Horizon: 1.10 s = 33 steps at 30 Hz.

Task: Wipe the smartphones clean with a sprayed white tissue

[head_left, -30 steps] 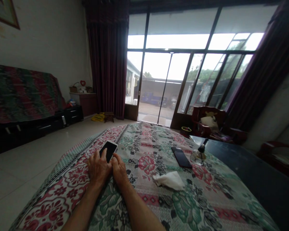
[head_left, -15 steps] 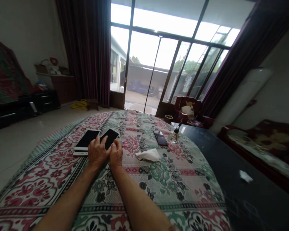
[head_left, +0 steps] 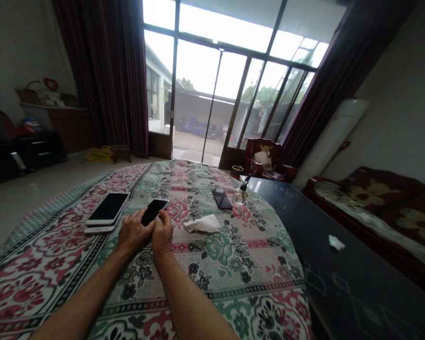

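Far left there's a black drawer unit [head_left: 40, 150] with a reddish cabinet [head_left: 72, 126] just right of it, then a yellow bag [head_left: 99, 154] on the floor next to a small wooden stool [head_left: 121, 153] and a dark purple curtain [head_left: 118, 71]. Nearer, on the flowery tablecloth [head_left: 74, 267], two white phones [head_left: 108, 208] are stacked a bit crooked, top screen black. Right beside those is the left hand [head_left: 134, 232], fingers bent in around the left side of a phone [head_left: 156, 210] with a dark screen. The right hand [head_left: 162, 232] is right up against it, pretty much closed, with the thumb at the phone's near right corner, so both hands have hold of its near end. Can't tell if it's lifted or resting on the cloth. Further right there's a crumpled tissue [head_left: 203, 223], then a dark phone [head_left: 222, 199] and a little glass jar [head_left: 240, 196] on the far side. Past that, a black table [head_left: 304, 231] with another scrap of tissue [head_left: 336, 242] on it, and a wooden sofa [head_left: 403, 203] on the far right.
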Available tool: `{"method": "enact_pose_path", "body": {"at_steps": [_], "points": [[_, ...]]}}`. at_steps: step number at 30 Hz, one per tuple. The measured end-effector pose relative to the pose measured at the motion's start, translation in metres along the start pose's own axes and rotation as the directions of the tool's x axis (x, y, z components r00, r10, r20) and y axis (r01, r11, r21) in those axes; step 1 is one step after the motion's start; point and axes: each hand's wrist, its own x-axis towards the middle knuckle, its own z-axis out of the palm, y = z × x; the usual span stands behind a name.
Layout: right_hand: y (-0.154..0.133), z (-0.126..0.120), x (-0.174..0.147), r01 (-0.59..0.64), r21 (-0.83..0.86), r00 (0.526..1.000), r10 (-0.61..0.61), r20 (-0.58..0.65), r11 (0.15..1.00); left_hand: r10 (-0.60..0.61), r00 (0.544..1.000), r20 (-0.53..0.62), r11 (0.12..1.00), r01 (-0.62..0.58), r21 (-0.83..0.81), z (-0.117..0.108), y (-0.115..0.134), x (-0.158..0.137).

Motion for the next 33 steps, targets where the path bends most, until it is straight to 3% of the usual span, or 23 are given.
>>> {"method": "enact_pose_path", "body": {"at_steps": [7, 11, 16, 20, 29, 33], "points": [[-0.001, -0.005, 0.006, -0.024, 0.002, 0.999, 0.024, -0.037, 1.000, 0.013, 0.998, 0.061, 0.997, -0.009, -0.074, 0.007, 0.006, 0.003], [-0.016, -0.020, 0.026, -0.076, -0.043, 0.990, 0.070, -0.122, 0.996, -0.016, 0.992, 0.121, 0.994, 0.030, -0.109, 0.009, 0.035, 0.009], [-0.034, -0.047, 0.060, -0.142, -0.147, 0.986, 0.126, -0.112, 0.979, -0.034, 0.983, 0.182, 0.994, 0.052, -0.099, 0.014, 0.077, 0.021], [-0.034, -0.061, 0.078, -0.163, -0.252, 0.984, 0.139, -0.109, 0.954, -0.021, 0.976, 0.216, 0.997, 0.037, -0.073, 0.023, 0.094, 0.027], [-0.031, -0.085, 0.078, -0.052, -0.448, 0.995, 0.084, 0.052, 0.892, 0.111, 0.987, 0.117, 0.991, -0.102, -0.087, 0.047, 0.087, 0.014], [-0.031, -0.087, 0.063, 0.116, -0.548, 0.992, -0.067, 0.109, 0.828, 0.165, 0.978, 0.131, 0.978, -0.145, -0.151, 0.047, 0.078, 0.014]]}}
